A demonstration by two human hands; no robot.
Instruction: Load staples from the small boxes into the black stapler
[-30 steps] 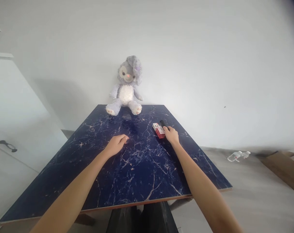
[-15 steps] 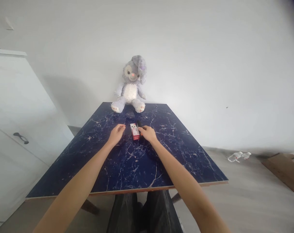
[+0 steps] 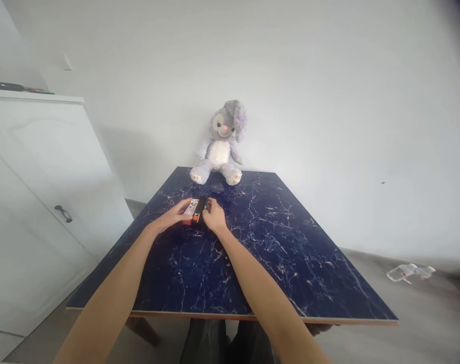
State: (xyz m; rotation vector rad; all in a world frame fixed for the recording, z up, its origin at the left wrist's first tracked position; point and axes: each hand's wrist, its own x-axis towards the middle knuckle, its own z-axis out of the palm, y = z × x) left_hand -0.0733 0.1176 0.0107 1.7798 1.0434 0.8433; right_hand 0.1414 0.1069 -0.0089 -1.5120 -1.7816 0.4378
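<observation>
My left hand [image 3: 176, 213] grips a small red and white box [image 3: 192, 206] from its left side, thumb nearest me and fingers at the far side. Along the box's right side lies a long black object with an orange near end [image 3: 199, 210]; its kind is too small to tell. Close against the right of this black object is my right hand [image 3: 215, 215], its fingers curled in a pinch. Whatever sits between those fingertips is too small to name. Both hands are low over the dark blue marbled table [image 3: 275, 263].
A grey plush rabbit [image 3: 219, 151] sits at the table's far edge against the wall. To the left stands a white cabinet [image 3: 44, 177] with a dark handle. Clear plastic bottles [image 3: 410, 272] lie on the floor at the right.
My left hand, apart from the box before, now holds its left side. Box and black object have shifted left on the table, and my right hand went along. The view has turned slightly left.
</observation>
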